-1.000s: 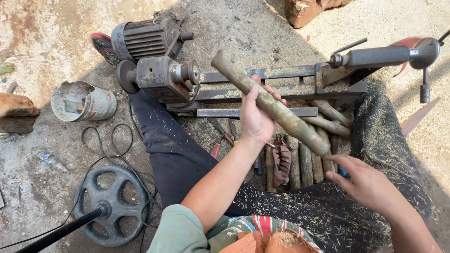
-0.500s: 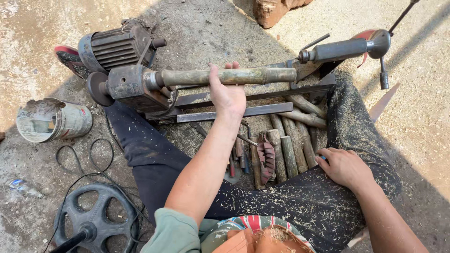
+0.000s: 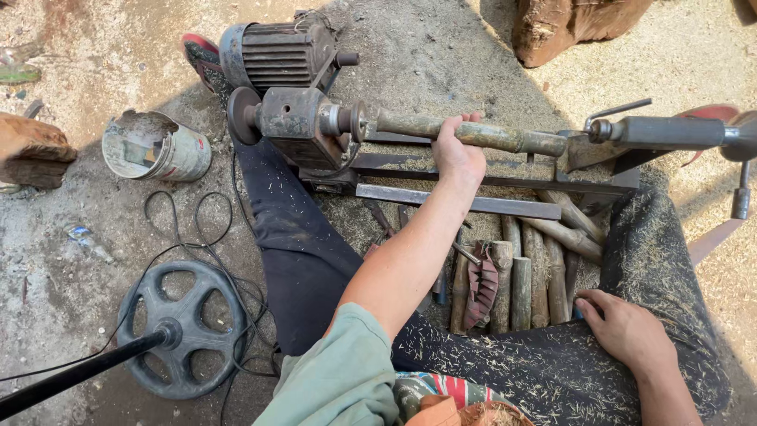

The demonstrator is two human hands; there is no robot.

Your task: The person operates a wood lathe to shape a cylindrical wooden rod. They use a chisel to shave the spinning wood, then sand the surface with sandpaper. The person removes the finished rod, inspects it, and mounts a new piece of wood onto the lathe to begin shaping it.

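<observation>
Holding the wooden stick [image 3: 473, 134] level across the small lathe, my left hand [image 3: 460, 154] is wrapped over its middle from the near side, fingers curled round it, clenched on the wood. The stick's left end sits against the spindle of the headstock [image 3: 296, 122]. Its right end lies just beside the point of the tailstock [image 3: 670, 130]; I cannot tell whether they touch. My right hand [image 3: 627, 327] is released, lying loosely spread on my sawdust-covered right leg [image 3: 662, 260], fingertips near the pile of cut sticks [image 3: 524, 276], gripping nothing as far as I can see.

Step, as I judge it: seating the blank between the two ends of the lathe, one hand steadying. A next move would call for keeping the stick in line with the spindle while the right end is pinned, and the free hand is well apart from the tailstock handle, so a long reach. Risk: the stick slips off the left end if my grip eases early.

Rest of scene: grey motor [image 3: 276, 51] far, behind the headstock. Flat steel bar [image 3: 457, 201] runs below the stick. Dented tin can [image 3: 154, 146] to the left on the ground. Spoked wheel [image 3: 185, 327] near left, black cable [image 3: 177, 229] looped between it and the can. Rough log [image 3: 576, 24] far right.
</observation>
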